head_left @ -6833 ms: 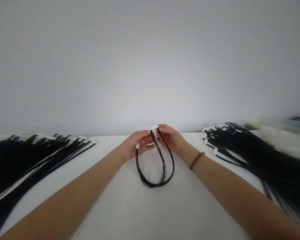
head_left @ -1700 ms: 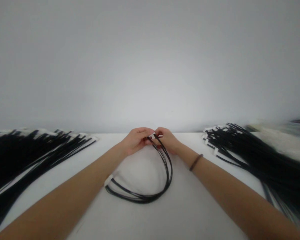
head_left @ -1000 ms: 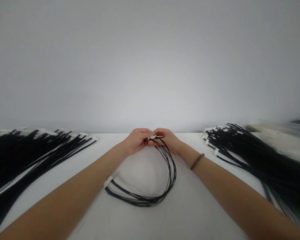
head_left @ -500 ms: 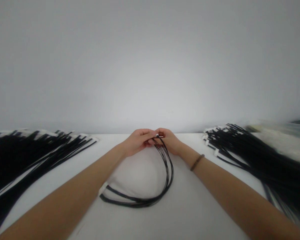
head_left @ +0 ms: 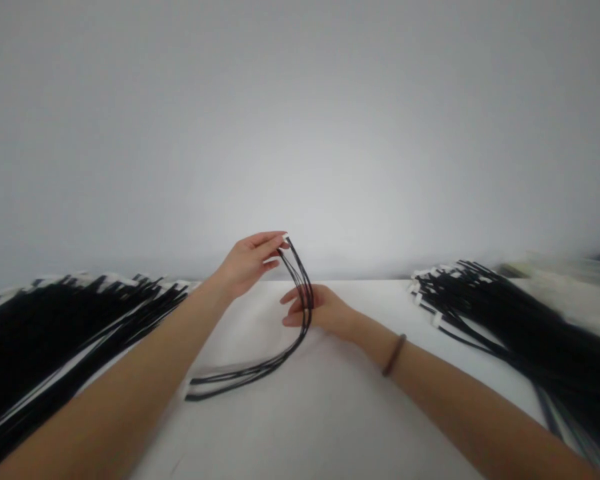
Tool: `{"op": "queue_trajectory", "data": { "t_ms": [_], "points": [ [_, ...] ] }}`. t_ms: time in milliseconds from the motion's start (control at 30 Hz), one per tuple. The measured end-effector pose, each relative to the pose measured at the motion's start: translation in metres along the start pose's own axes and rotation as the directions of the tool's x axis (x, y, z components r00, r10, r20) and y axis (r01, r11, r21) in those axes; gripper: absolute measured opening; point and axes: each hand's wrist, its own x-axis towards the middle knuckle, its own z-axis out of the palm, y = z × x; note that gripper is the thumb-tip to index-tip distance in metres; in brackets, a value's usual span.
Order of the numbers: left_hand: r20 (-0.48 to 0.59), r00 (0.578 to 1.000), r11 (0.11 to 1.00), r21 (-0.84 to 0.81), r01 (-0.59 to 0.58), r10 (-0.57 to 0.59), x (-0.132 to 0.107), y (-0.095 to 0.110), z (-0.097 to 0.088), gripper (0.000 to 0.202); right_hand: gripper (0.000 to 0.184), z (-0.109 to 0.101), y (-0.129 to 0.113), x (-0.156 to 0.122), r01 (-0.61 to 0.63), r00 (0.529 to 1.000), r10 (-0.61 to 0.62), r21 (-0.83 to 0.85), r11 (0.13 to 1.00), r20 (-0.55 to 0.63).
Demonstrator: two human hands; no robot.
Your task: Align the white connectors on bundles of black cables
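Note:
My left hand (head_left: 254, 262) pinches a small white connector (head_left: 286, 237) at one end of a black wire harness (head_left: 300, 340), raised above the table. From there the wires hang in a curve and bend toward the left, where the other white connector (head_left: 187, 389) is near the table, partly behind my left forearm. My right hand (head_left: 317, 308) is lower and to the right, behind the hanging wires, with its fingers apart. Whether the wires touch those fingers I cannot tell. A brown bracelet (head_left: 395, 355) circles my right wrist.
On the left of the white table (head_left: 360, 413) lies a large pile of black harnesses (head_left: 55, 333) with white connectors. Another pile of harnesses (head_left: 520, 327) is on the right, with blurred clear plastic bags (head_left: 575, 293) behind it. A pale wall (head_left: 300, 133) rises behind the table.
My hands have come apart. The left one has lifted the connector end up and to the left; the right one has let go, dropped lower and spread its fingers.

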Motion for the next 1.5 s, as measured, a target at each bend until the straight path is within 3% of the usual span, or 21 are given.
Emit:
{"op": "queue_trajectory", "data": {
  "t_ms": [100,200,300,400,567,900,1067,1233,1500],
  "points": [
    [-0.082,0.995,0.997,-0.048,-0.060,0.056,0.003,0.014,-0.010,0.028,0.024,0.015,0.005,-0.002,-0.003,0.997,-0.010,0.151,0.988,0.081],
    [-0.158,0.983,0.988,-0.109,-0.107,0.089,0.007,0.022,-0.019,0.024,0.020,0.013,0.006,-0.004,-0.027,0.981,-0.024,0.262,0.965,0.190],
    [-0.273,0.954,0.969,-0.171,-0.179,0.128,0.012,0.031,-0.034,0.018,0.020,0.004,0.003,-0.005,-0.075,0.952,0.009,0.203,0.976,0.307],
    [-0.411,0.900,0.947,-0.207,-0.246,0.144,0.016,0.044,-0.056,0.014,0.021,0.000,0.000,-0.005,-0.139,0.894,0.087,0.087,0.986,0.440],
    [-0.540,0.823,0.934,-0.173,-0.313,0.176,0.015,0.064,-0.083,0.010,0.021,0.004,-0.002,-0.001,-0.179,0.876,0.123,0.078,0.981,0.466],
    [-0.670,0.681,0.935,0.056,-0.349,0.295,0.009,0.082,-0.068,0.010,0.016,0.009,-0.012,-0.005,-0.128,0.806,0.237,-0.230,0.965,0.543],
    [-0.631,0.624,0.884,0.270,-0.381,0.461,0.014,0.078,-0.069,0.012,0.012,0.018,-0.025,-0.014,-0.138,0.772,0.292,-0.299,0.944,0.565],
    [-0.603,0.630,0.871,0.311,-0.379,0.489,0.015,0.075,-0.067,0.015,0.008,0.024,-0.028,-0.018,-0.123,0.708,0.301,-0.308,0.943,0.639],
    [-0.613,0.641,0.888,0.320,-0.331,0.461,0.016,0.072,-0.070,0.016,0.009,0.027,-0.028,-0.017,-0.046,0.704,0.303,-0.385,0.922,0.642]
  ]
}}
